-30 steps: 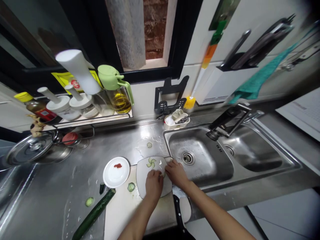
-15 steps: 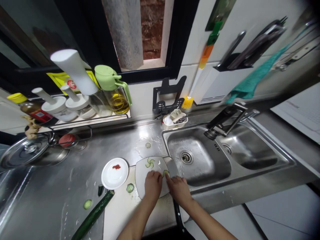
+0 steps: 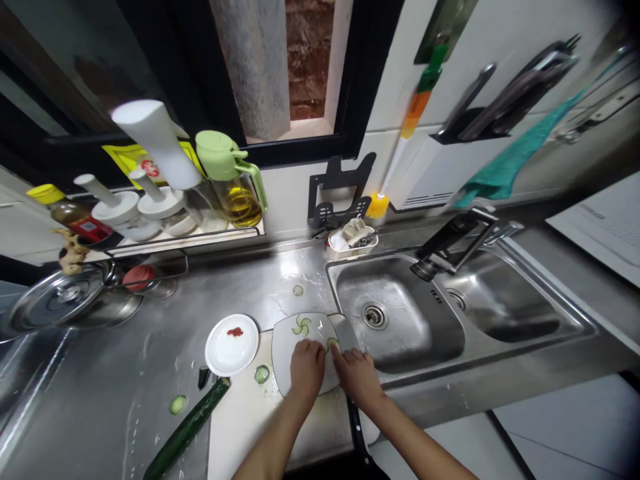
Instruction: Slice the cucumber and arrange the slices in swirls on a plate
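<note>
A squarish white plate (image 3: 283,363) lies under both of my hands. Several thin cucumber slices (image 3: 301,325) form a swirl near its far edge. My left hand (image 3: 307,368) is closed over the plate's middle, its fingers curled down; whatever they hold is hidden. At the plate's right side, my right hand (image 3: 359,379) has its fingers bent and its thumb against a small curved cucumber piece (image 3: 331,344). A knife (image 3: 355,423) with a black handle lies beside the plate, below my right hand. The plate rests on a pale cutting board (image 3: 235,427).
Left of the plate are a small white dish (image 3: 220,353) with red paste, a long cucumber (image 3: 187,430) and loose cucumber pieces (image 3: 179,404). A double sink (image 3: 400,367) adjoins on the right. Seasoning jars and an oil jug (image 3: 235,193) stand on a rack behind.
The whole view has shifted slightly, so fixed things appear a little farther right. Both hands keep nearly the same place and pose over the plate.
</note>
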The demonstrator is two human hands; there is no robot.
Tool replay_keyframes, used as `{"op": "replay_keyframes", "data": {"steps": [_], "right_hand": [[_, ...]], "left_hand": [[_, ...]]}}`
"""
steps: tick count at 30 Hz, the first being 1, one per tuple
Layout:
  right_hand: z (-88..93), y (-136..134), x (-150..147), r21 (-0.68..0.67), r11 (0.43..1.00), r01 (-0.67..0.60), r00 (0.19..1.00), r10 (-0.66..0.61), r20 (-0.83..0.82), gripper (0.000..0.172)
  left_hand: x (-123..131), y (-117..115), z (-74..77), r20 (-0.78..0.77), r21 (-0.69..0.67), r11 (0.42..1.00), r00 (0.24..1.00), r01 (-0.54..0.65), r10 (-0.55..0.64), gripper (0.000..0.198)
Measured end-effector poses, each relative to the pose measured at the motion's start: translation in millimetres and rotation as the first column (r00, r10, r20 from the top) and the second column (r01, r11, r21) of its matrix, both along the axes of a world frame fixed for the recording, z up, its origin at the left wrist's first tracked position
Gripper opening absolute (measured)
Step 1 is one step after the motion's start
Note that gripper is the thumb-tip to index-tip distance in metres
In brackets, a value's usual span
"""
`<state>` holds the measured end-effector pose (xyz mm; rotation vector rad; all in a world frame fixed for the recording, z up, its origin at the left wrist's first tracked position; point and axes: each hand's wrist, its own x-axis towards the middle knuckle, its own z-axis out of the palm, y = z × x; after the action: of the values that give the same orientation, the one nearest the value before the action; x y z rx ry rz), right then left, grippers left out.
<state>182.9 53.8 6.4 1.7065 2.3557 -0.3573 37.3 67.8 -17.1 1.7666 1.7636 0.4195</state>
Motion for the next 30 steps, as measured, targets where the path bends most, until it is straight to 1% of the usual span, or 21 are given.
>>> {"op": "replay_keyframes", "data": {"steps": [3, 6, 9, 12, 14, 17, 20, 24, 27, 30], "right_hand": [[2.5, -0.4, -1.6, 0.001, 1.0, 0.003, 1.0, -0.003, -0.003, 0.04], [3.0, -1.2, -1.2, 0.014, 1.0, 0.005, 1.0, -0.004, -0.023, 0.038], [1.4, -3.3, 0.5, 0.036, 0.999, 0.005, 0.998, -0.003, -0.061, 0.036], [0.0, -7.0, 1.1, 0.038, 0.999, 0.016, 0.996, -0.013, -0.089, 0.035], [-0.6, -10.1, 0.2, 0.029, 0.999, 0.021, 0.994, -0.018, -0.103, 0.034], [-2.4, -15.1, -2.8, 0.01, 1.0, 0.02, 0.991, -0.019, -0.131, 0.033], [-4.1, -19.5, -6.8, -0.013, 1.0, 0.016, 0.988, -0.018, -0.155, 0.033], [-1.3, -23.2, -11.6, -0.049, 0.999, 0.0, 0.987, -0.008, -0.161, 0.034], [2.3, -24.9, -13.5, -0.052, 0.999, -0.007, 0.986, -0.002, -0.168, 0.034], [3.6, -26.3, -14.1, -0.057, 0.998, 0.002, 0.987, -0.011, -0.161, 0.032]], "left_hand": [[0.7, 0.3, 1.1, -0.005, -0.002, 1.0, 1.0, 0.0, 0.0, 0.02], [-1.2, -0.9, 5.3, 0.016, -0.002, 1.0, 1.0, 0.006, -0.006, 0.02], [-13.3, -8.4, 12.0, 0.083, 0.054, 0.998, 0.996, -0.037, 0.032, 0.022], [-41.1, -25.1, 17.2, 0.152, 0.13, 0.981, 0.981, -0.141, 0.12, 0.025], [-65.8, -39.9, 17.2, 0.155, 0.154, 0.96, 0.965, -0.234, 0.211, 0.027], [-101.3, -61.8, 11.1, 0.106, 0.168, 0.921, 0.936, -0.351, 0.337, 0.031], [-122.6, -76.5, 1.8, 0.036, 0.162, 0.91, 0.924, -0.381, 0.38, 0.033], [-127.3, -81.5, -5.7, -0.034, 0.176, 0.915, 0.926, -0.364, 0.375, 0.034], [-124.6, -80.0, -6.9, -0.051, 0.176, 0.924, 0.935, -0.339, 0.352, 0.033], [-123.9, -78.7, -7.0, -0.067, 0.18, 0.923, 0.932, -0.339, 0.356, 0.032]]}}
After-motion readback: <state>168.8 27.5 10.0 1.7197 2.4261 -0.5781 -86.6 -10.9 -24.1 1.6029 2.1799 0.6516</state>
